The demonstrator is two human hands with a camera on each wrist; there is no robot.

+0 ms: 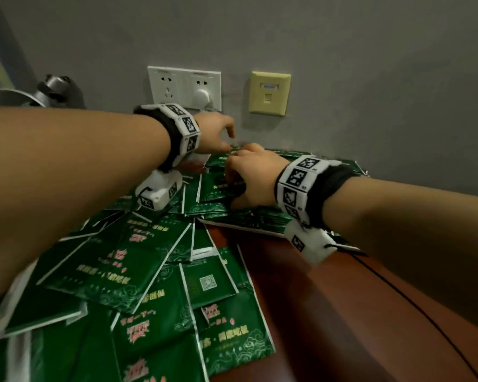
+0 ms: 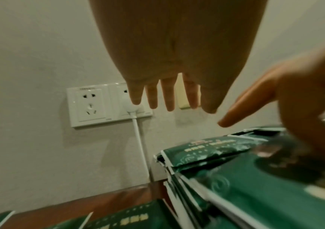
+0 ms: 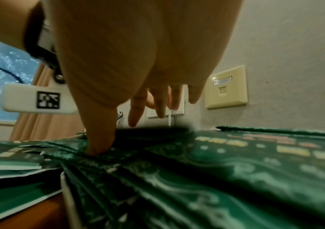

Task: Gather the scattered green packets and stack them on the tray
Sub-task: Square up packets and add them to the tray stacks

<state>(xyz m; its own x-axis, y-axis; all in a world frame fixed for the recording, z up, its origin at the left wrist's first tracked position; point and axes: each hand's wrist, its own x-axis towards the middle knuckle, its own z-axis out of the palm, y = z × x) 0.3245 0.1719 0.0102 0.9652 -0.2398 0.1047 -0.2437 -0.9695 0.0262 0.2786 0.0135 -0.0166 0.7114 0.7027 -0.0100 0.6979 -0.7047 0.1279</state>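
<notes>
Hovering near the counter's back edge, the left hand hangs with fingers spread, holding nothing. Just right, the right hand seems to press the stacked green packets, thumb down, fingers loosely apart; it is nearer.

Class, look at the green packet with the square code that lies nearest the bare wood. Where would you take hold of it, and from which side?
Probably by the right edge of the green packet with the square code, coming from the bare table side. It lies flat on top, its white-trimmed right border is exposed, and other packets crowd its left.
</notes>
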